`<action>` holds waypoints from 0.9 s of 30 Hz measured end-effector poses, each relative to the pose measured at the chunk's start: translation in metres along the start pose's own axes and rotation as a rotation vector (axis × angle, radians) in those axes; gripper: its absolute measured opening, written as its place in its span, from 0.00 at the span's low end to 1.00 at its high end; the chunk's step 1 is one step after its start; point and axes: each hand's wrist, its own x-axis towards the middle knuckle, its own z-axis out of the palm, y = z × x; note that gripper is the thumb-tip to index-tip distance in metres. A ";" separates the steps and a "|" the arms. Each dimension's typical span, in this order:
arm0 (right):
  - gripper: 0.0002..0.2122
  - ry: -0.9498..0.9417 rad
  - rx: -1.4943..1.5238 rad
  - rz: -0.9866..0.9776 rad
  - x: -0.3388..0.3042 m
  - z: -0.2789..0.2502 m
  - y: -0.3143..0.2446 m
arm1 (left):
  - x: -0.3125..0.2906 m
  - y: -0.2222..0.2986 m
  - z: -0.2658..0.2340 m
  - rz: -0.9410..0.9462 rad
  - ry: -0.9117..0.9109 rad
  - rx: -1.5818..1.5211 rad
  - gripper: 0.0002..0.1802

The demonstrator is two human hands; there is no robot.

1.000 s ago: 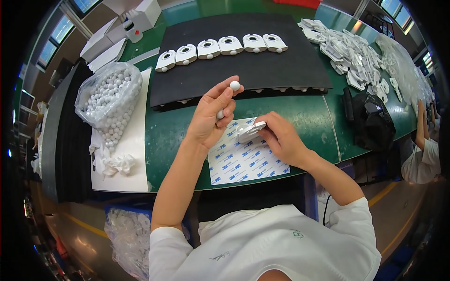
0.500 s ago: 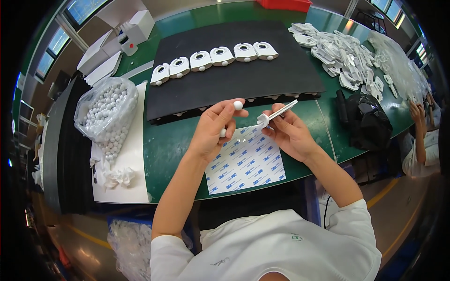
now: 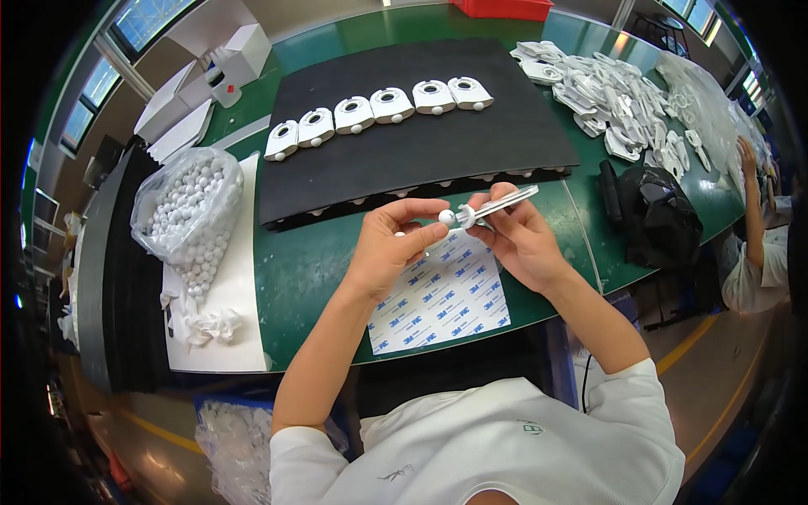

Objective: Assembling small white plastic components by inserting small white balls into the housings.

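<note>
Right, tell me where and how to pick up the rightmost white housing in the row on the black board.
Come from the right and pinch the rightmost white housing between its outer right edge and the rim of its upward-facing round opening, probably. The neighbouring housing crowds its left side; its right faces bare black board.

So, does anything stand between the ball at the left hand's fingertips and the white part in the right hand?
Nothing visible does: the left hand pinches the white ball beside one end of the white part in the right hand. Contact is unclear.
</note>
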 end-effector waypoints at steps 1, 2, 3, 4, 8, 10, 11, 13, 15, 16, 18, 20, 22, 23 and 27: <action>0.04 -0.001 -0.017 -0.007 0.000 0.000 0.000 | 0.000 0.000 0.001 0.000 -0.003 0.000 0.16; 0.04 -0.001 -0.017 -0.008 0.000 0.001 0.000 | -0.001 0.001 0.001 0.003 -0.009 0.026 0.15; 0.04 -0.002 -0.026 -0.001 0.000 0.001 0.000 | -0.001 0.001 0.002 0.006 -0.015 0.051 0.14; 0.03 -0.002 -0.034 0.007 -0.001 0.002 -0.001 | -0.001 0.001 0.002 0.006 -0.016 0.051 0.14; 0.03 -0.014 -0.036 0.005 -0.001 0.002 0.000 | -0.002 0.002 0.001 -0.015 -0.029 0.045 0.15; 0.04 0.051 -0.031 0.057 -0.003 0.006 -0.001 | -0.002 0.003 0.002 -0.016 -0.031 0.023 0.18; 0.04 0.054 -0.034 0.052 -0.004 0.006 -0.002 | -0.002 0.004 0.005 0.019 -0.031 0.050 0.24; 0.05 0.005 -0.083 0.119 -0.005 0.005 -0.003 | -0.002 0.004 0.007 0.058 -0.040 0.076 0.30; 0.05 -0.098 -0.161 0.081 -0.004 0.003 -0.004 | -0.001 0.003 0.003 0.108 -0.145 0.213 0.39; 0.05 -0.207 -0.235 0.052 -0.004 0.002 -0.005 | -0.001 0.002 0.002 0.114 -0.158 0.213 0.39; 0.05 -0.261 -0.303 0.010 0.001 0.005 -0.012 | -0.001 0.000 0.001 0.171 -0.227 0.246 0.43; 0.05 -0.331 -0.453 0.028 0.006 0.014 -0.028 | -0.003 0.001 0.002 0.196 -0.242 0.236 0.44; 0.11 -0.261 -0.531 0.027 0.016 0.018 -0.050 | 0.001 0.000 0.004 0.116 -0.177 0.182 0.45; 0.12 -0.230 -0.528 -0.033 0.025 0.016 -0.059 | -0.001 0.002 0.006 0.166 -0.175 0.042 0.36; 0.15 0.064 -0.710 -0.183 0.078 -0.010 -0.096 | 0.001 0.001 -0.018 -0.024 -0.041 -0.482 0.15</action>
